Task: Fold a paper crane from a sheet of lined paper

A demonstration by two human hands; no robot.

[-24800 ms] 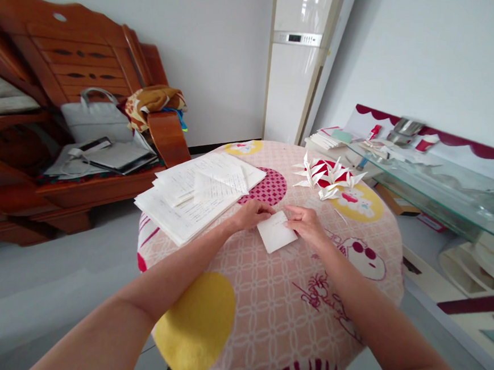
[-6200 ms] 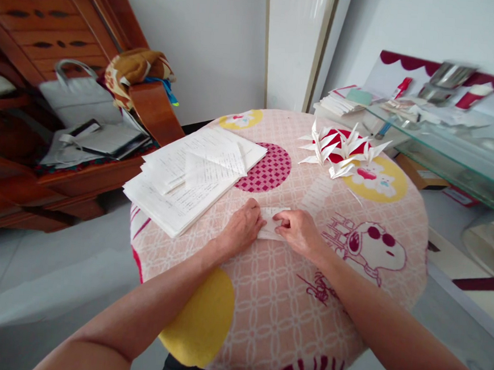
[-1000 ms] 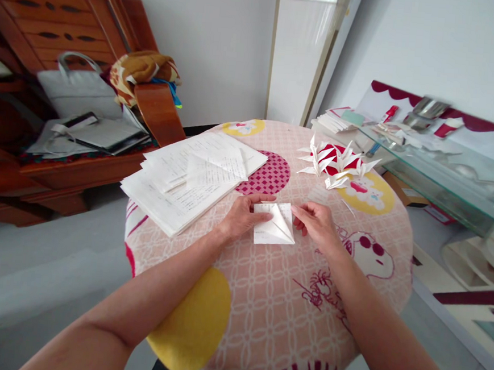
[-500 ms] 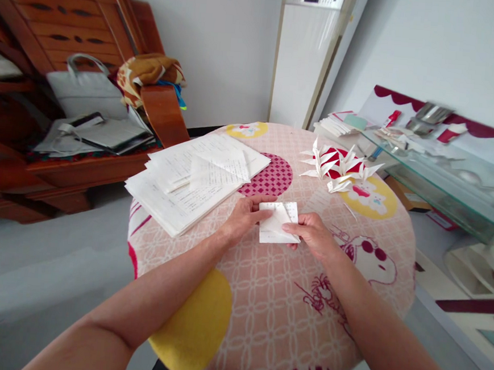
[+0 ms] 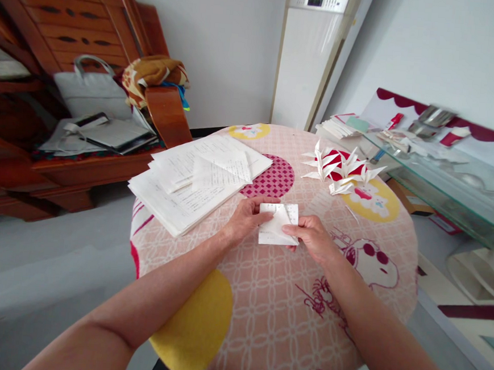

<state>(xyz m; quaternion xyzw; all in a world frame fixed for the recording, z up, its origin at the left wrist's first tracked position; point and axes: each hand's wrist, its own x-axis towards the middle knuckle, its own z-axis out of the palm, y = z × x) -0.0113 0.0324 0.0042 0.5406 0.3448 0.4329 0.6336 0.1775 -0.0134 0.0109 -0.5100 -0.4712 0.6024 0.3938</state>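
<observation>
Head cam: I'm holding the folded paper (image 5: 273,237) over the table (image 5: 259,300), L hand (image 5: 244,216) pinching its L side, R hand (image 5: 315,237) its R. It's looking approx. sq., long axis unclear; flap (image 5: 277,220) edge's running diag. to the near R corner.

The folded paper (image 5: 274,226) is over the counter (image 5: 259,294), left hand (image 5: 245,216) on its left, right hand (image 5: 316,238) on its right. On the counter, behind it to the left, lies the paper stack (image 5: 201,197); behind it to the right, the paper cranes (image 5: 322,166).
</observation>
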